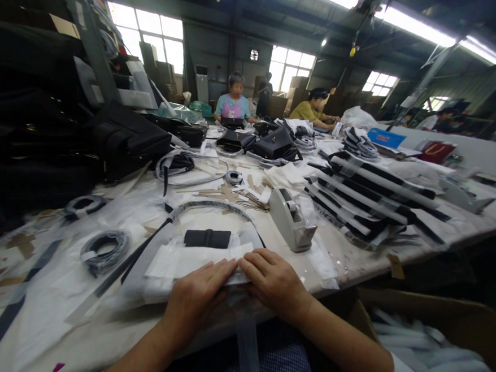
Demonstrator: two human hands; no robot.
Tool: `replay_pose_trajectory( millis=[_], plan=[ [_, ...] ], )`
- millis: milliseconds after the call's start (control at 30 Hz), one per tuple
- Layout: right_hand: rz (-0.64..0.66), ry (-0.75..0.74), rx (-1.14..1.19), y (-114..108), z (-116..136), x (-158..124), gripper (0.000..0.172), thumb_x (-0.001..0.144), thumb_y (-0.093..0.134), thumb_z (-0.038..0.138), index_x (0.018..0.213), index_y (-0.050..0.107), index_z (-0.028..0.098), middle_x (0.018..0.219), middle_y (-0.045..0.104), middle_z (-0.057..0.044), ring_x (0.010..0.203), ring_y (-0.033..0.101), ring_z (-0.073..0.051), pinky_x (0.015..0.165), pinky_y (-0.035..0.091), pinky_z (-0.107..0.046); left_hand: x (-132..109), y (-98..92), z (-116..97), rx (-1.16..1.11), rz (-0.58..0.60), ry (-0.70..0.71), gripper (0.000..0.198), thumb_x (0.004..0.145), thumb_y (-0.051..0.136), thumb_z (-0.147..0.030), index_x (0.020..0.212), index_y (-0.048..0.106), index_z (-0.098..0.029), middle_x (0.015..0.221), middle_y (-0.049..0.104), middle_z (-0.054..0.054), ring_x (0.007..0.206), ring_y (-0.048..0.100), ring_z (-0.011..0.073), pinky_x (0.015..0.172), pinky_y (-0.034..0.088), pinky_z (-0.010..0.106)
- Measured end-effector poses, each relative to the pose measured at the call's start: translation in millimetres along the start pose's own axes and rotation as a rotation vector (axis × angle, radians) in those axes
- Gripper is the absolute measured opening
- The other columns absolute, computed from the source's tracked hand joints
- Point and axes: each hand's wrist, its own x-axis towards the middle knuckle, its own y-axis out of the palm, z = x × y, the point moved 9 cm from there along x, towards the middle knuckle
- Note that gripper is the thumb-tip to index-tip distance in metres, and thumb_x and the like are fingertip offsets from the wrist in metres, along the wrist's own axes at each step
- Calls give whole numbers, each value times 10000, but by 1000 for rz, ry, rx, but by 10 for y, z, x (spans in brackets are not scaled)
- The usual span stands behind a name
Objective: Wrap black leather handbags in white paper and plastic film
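My left hand (195, 298) and my right hand (273, 281) lie side by side at the table's near edge, fingers curled down onto a clear plastic bag with white paper (183, 261) inside. Both press on its near edge, fingertips almost touching. Just beyond the bag lies a small black folded leather piece (207, 238), ringed by a grey wrapped strap (212, 207). What the fingers pinch underneath is hidden.
A grey tape dispenser (292, 217) stands right of my hands. Wrapped black straps (370, 200) are stacked at right, coiled straps (103, 249) lie at left, black handbags (124, 137) pile far left. Two people (234, 103) sit at the far end. A cardboard box (433, 329) stands lower right.
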Motion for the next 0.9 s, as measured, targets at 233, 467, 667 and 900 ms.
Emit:
replay_pose_trajectory(
  millis=[233,467,667,900],
  plan=[
    [69,-28,-59,166,9,51,147,971,515,203,1088,582,144,897,636,-74,813,562,-222,705,501,-332,43,-28,17,-25,42,-65,415,896,534,-260,1307,560,-203,1208,704,67,1048,698,253,906,589,398],
    [82,131,212,50,-84,-46,361,894,651,369,1167,550,156,1071,637,-95,990,549,-257,887,503,-392,-15,75,14,19,-11,-53,353,929,462,-145,1257,580,-195,1169,722,49,977,724,234,873,607,400],
    [90,169,132,128,-59,-67,222,876,618,211,1090,579,171,1029,639,-75,932,537,-248,831,492,-379,-14,22,-5,1,-17,-49,365,925,477,-139,1276,557,-197,1191,713,44,1020,710,224,898,596,389],
    [25,161,97,121,-112,-41,107,885,623,210,986,609,179,964,681,-53,838,565,-229,733,514,-354,-3,16,-63,-21,37,46,314,954,464,-181,1251,564,-201,1280,665,45,1125,662,212,956,566,392]
  ],
)
